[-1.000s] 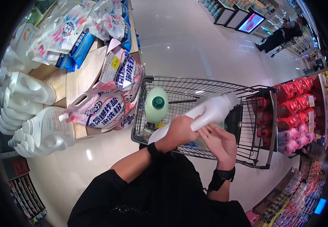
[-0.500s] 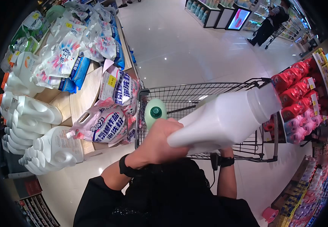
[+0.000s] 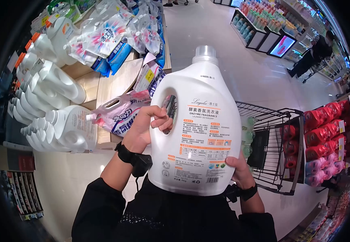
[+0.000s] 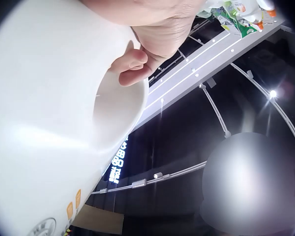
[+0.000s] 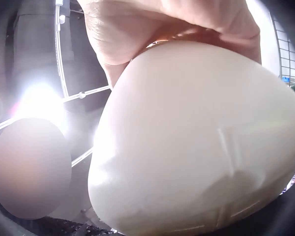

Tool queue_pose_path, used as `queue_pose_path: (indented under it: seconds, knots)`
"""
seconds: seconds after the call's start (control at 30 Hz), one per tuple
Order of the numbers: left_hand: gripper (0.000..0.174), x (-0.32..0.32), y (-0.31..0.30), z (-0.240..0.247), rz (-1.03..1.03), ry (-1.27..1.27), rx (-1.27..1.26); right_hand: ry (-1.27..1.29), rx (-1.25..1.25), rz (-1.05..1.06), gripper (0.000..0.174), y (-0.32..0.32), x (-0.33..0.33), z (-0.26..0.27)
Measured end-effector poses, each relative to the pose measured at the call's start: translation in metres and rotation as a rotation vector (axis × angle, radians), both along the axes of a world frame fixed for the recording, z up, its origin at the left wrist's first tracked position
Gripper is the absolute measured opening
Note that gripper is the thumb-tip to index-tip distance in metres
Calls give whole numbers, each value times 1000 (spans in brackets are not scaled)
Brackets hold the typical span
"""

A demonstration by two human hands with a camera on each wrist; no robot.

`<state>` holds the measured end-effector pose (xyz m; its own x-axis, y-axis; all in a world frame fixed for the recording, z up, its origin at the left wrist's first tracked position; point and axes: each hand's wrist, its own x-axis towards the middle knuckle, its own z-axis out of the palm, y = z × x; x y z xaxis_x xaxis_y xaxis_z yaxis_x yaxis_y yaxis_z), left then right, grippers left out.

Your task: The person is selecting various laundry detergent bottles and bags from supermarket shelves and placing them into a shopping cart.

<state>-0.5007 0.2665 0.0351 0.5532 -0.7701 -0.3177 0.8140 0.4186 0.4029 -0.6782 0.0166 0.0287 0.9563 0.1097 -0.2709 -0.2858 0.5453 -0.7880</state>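
A large white laundry detergent bottle stands upright in front of the chest in the head view, its printed back label facing the camera. The left hand grips its handle, fingers curled through the opening. At the lower right edge the right hand holds the bottle, thumb on the front and the other fingers hidden behind. In the left wrist view the left hand has its fingertips in the handle hole of the bottle. The right wrist view shows the right hand against the bottle's rounded base.
Behind the bottle is a shopping cart, partly hidden, with green bottles in it. White jugs and bagged detergent fill the left shelf. Red bottles stand at the right. A person stands at the upper right.
The white bottle has swung from lying tilted over the cart to upright before the chest, its label now visible. The right hand has come round to its lower right edge. The view has shifted.
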Motion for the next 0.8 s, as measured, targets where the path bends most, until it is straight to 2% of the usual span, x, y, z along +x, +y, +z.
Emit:
queue_pose_path:
  seconds: [0.2, 0.27, 0.3, 0.4, 0.47, 0.6, 0.7, 0.77, 0.8]
  knots:
    - [17, -3, -15, -2, 42, 10, 17, -14, -43, -54, 68, -10, -5, 1]
    - [18, -1, -15, -3, 50, 24, 32, 18, -41, -8, 83, -15, -5, -5]
    - [18, 0, -13, -6, 38, 29, 22, 22, -42, -7, 83, -13, -5, -5]
    - [18, 3, -8, -9, 18, 43, -11, 14, -64, -21, 81, -6, -2, -2]
    - [18, 5, -6, -11, 12, 52, -35, -11, -86, -51, 67, -2, 1, 3]
    - [13, 9, -8, -12, 9, 49, -69, -15, -85, -58, 67, -1, 4, 9]
    - [9, 2, -6, -19, 7, 55, -67, -19, -95, -61, 67, 1, -3, 2]
    - [7, -5, -4, -25, 4, 65, -71, 3, -110, -27, 78, 1, -12, -6]
    - [8, -9, -3, -27, 7, 73, -64, 3, -111, -26, 78, 2, -16, -9]
